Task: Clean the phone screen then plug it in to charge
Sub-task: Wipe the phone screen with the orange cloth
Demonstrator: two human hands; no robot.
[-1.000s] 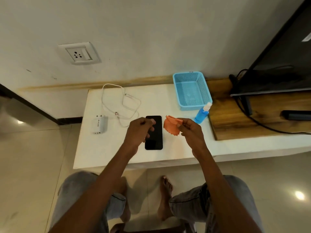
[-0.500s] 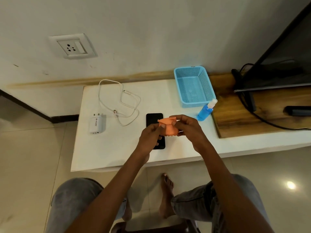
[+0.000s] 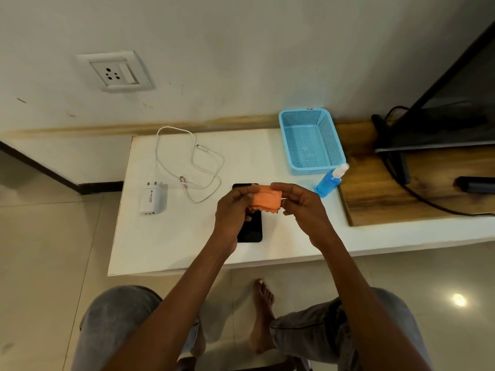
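Observation:
A black phone (image 3: 251, 228) lies face up on the white table (image 3: 187, 245), partly hidden under my hands. Above it I hold a folded orange cloth (image 3: 266, 200) between both hands: my left hand (image 3: 234, 212) pinches its left end and my right hand (image 3: 302, 207) pinches its right end. A white charger adapter (image 3: 152, 198) lies at the table's left, and its white cable (image 3: 192, 167) loops loose beside it. A wall socket (image 3: 116, 72) sits on the wall above.
A blue spray bottle (image 3: 330, 180) stands just right of my right hand. Behind it is a blue mesh basket (image 3: 310, 140). A wooden board (image 3: 401, 183) with a TV (image 3: 455, 103), black cables and a remote (image 3: 476, 184) fills the right side.
My left hand left the phone and came up to take the cloth's left end. Both hands now stretch the folded cloth between them above the phone.

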